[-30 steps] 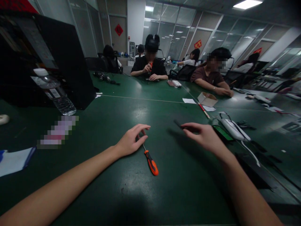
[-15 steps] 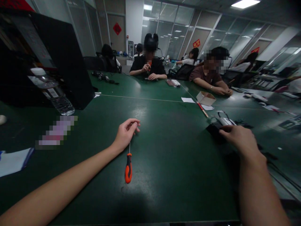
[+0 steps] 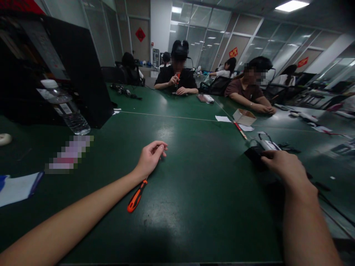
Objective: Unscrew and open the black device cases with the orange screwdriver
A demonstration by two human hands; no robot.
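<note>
Orange and black is the handle of the screwdriver (image 3: 135, 199), which lies on the green table (image 3: 205, 207) just beside the left wrist. The left hand (image 3: 151, 158) has fingers loosely curled; whether they touch the shaft, I cannot tell, since the hand hides it. The right hand (image 3: 285, 166) seems to pinch the edge of a black flat piece (image 3: 253, 157), near the white device (image 3: 271, 144). For good handling, I judge, this pinch should be light but sure, and the piece kept from scraping the device.
</note>
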